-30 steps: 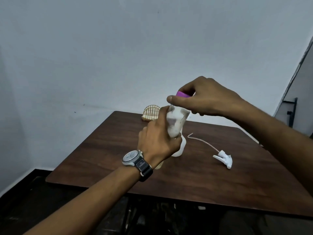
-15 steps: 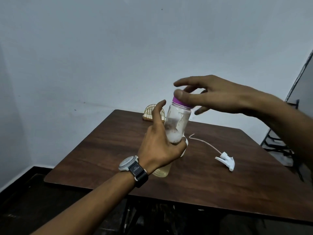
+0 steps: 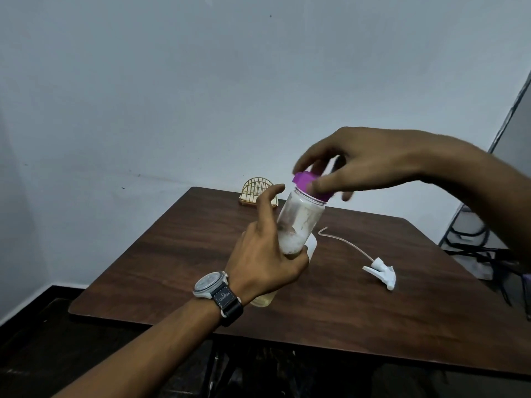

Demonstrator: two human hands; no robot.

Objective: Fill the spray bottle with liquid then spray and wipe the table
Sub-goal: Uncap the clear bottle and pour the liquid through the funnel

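Observation:
My left hand (image 3: 267, 257) grips a clear bottle (image 3: 298, 225) with foamy, pale yellow liquid, holding it tilted above the brown table (image 3: 330, 320). My right hand (image 3: 370, 165) has its fingers on the bottle's purple cap (image 3: 304, 182), which sits slightly askew on the neck. A white spray bottle body (image 3: 312, 244) stands behind the held bottle, mostly hidden. The white spray trigger head (image 3: 382, 272) with its long thin tube (image 3: 342, 242) lies on the table to the right.
A gold wire napkin holder (image 3: 257, 188) stands at the table's far edge by the pale wall. Dark chair frames and cables (image 3: 485, 254) sit off the table's right side. Dark floor lies to the left.
My right hand spread its fingers off the cap, then came back onto it; the cap now looks tilted. The bottle has stayed in my left hand, lifted a little.

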